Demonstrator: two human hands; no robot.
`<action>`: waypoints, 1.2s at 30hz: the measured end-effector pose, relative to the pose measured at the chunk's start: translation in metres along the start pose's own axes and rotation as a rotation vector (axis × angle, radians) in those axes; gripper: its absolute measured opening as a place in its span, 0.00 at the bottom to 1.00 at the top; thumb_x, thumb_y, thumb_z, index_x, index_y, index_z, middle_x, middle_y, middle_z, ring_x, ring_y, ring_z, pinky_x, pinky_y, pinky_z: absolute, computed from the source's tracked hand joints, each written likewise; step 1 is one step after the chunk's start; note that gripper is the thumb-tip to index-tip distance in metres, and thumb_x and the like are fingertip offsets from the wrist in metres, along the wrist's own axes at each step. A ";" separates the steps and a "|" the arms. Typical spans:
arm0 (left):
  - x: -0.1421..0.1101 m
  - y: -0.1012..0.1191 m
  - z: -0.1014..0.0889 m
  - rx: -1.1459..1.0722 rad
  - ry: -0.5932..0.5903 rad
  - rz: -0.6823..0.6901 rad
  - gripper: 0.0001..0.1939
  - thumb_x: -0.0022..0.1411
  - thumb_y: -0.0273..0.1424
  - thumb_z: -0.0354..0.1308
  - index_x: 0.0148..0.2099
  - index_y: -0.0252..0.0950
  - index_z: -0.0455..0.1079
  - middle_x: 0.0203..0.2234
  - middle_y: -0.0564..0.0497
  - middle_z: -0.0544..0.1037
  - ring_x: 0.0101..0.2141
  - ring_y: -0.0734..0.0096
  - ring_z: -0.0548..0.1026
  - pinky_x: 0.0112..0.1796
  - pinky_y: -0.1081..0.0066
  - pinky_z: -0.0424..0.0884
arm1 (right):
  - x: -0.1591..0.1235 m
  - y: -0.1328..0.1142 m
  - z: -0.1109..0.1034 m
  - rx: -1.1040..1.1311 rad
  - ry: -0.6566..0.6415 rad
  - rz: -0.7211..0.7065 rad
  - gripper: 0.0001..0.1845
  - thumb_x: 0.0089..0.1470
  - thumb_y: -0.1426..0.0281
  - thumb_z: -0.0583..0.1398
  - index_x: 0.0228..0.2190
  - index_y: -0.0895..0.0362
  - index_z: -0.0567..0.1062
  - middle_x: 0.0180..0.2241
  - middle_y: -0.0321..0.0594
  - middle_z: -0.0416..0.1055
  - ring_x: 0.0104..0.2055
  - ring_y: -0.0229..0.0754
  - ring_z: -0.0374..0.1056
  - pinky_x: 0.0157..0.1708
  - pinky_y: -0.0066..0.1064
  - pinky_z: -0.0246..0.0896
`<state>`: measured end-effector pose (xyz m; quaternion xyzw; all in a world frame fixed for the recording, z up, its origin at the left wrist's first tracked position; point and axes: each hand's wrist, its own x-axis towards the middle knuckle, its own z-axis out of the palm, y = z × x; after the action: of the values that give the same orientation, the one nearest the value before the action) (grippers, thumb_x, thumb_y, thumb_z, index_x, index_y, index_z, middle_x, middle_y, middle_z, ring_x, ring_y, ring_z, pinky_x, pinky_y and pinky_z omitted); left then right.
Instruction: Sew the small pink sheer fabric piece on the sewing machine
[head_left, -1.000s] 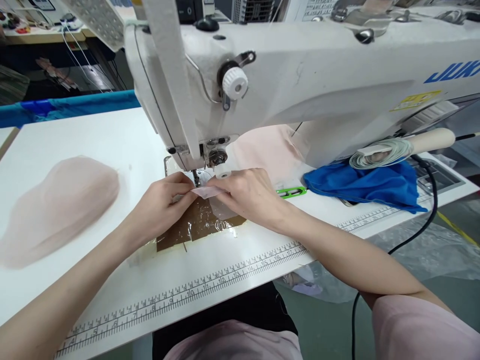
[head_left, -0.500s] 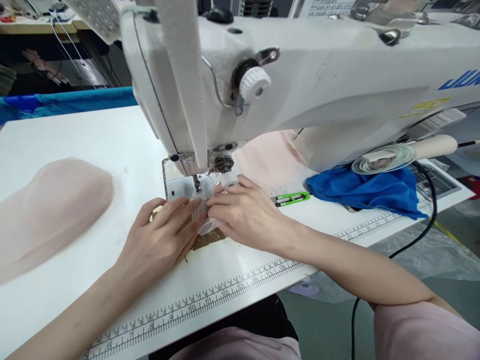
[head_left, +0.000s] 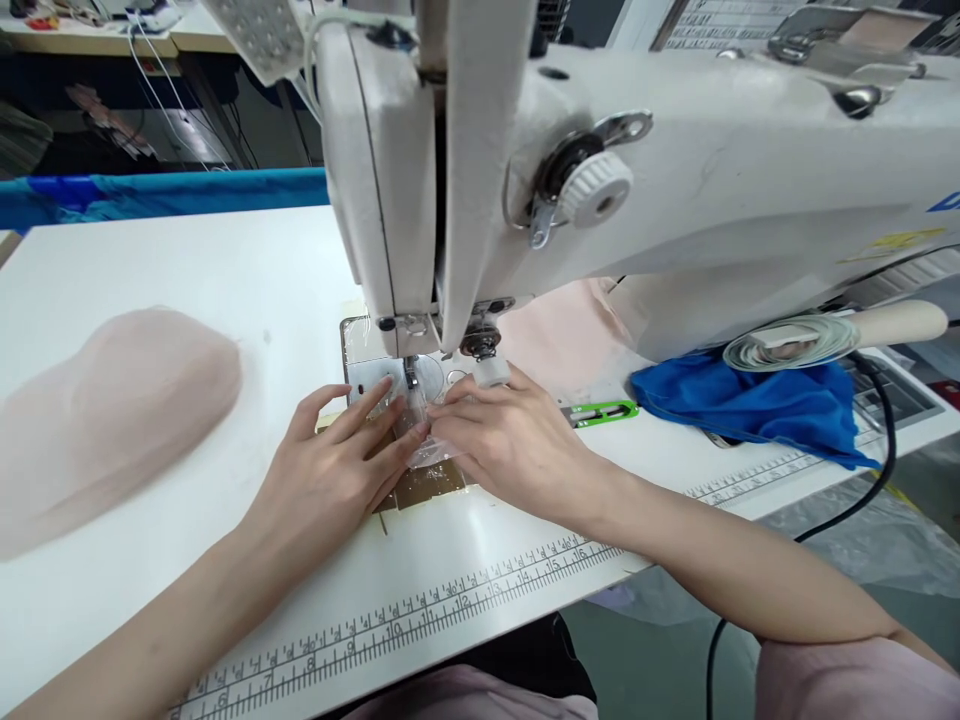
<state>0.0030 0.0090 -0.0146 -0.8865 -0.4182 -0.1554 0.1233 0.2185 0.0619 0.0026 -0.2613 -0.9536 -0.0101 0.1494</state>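
A small piece of sheer whitish fabric (head_left: 429, 452) lies at the needle area of a white sewing machine (head_left: 720, 170), in front of the presser foot (head_left: 410, 372). My left hand (head_left: 341, 455) rests left of the foot with its fingers spread, the fingertips touching the fabric's left side. On the right, the fingers of my right hand (head_left: 510, 435) are bent together and pinch the fabric's edge; their tips are partly hidden. The metal needle plate (head_left: 367, 370) shows beyond my left fingers.
Sheer pink fabric (head_left: 120, 410) lies on the left of the white table (head_left: 292, 270). More pink fabric (head_left: 562, 325) is under the machine arm. Green thread snips (head_left: 604, 413), a blue cloth (head_left: 757, 405) and a coiled pale strip (head_left: 787, 343) sit to the right. A printed ruler (head_left: 420, 625) runs along the front edge.
The view has shifted, so the machine appears farther right and closer. My left fingers are spread more widely. Both hands stay at the fabric by the presser foot.
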 end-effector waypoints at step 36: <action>0.005 -0.005 -0.003 0.061 0.034 0.032 0.15 0.70 0.31 0.52 0.57 0.35 0.69 0.49 0.46 0.79 0.51 0.54 0.76 0.55 0.50 0.58 | 0.003 0.007 0.015 -0.148 0.130 -0.095 0.14 0.62 0.76 0.53 0.35 0.63 0.80 0.40 0.43 0.81 0.41 0.41 0.73 0.49 0.36 0.59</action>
<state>0.0015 0.0148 -0.0095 -0.8861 -0.4064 -0.1554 0.1597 0.2157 0.0707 -0.0118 -0.2249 -0.9498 -0.1043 0.1908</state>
